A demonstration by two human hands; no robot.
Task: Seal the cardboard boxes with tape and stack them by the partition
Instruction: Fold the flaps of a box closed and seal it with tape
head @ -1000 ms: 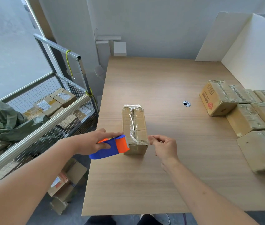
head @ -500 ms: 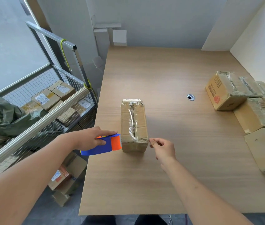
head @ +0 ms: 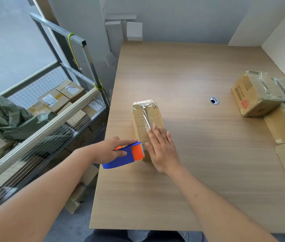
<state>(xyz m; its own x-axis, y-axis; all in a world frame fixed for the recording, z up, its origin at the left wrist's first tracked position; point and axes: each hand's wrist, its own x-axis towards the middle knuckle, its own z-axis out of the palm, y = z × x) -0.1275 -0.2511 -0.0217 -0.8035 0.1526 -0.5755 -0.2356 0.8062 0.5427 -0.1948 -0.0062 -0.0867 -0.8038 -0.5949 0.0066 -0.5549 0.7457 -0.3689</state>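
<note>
Right hand (head: 162, 151) lies flat on the box (head: 147, 123) near the table edge (head: 103, 154); left hand (head: 110, 151) grips the dispenser (head: 129, 154).

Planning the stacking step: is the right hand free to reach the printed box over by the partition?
Probably yes. The right hand lies flat on the taped box, holding nothing, and bare table runs between it and the printed box.

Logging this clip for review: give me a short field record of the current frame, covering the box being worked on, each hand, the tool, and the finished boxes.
box in work: small cardboard box near the table's left edge, clear tape along its top
left hand: grips the blue and orange tape dispenser at the box's near end
right hand: flat, fingers straight, pressing the box top
finished boxes: taped boxes grouped at the right, by the white partition
</note>
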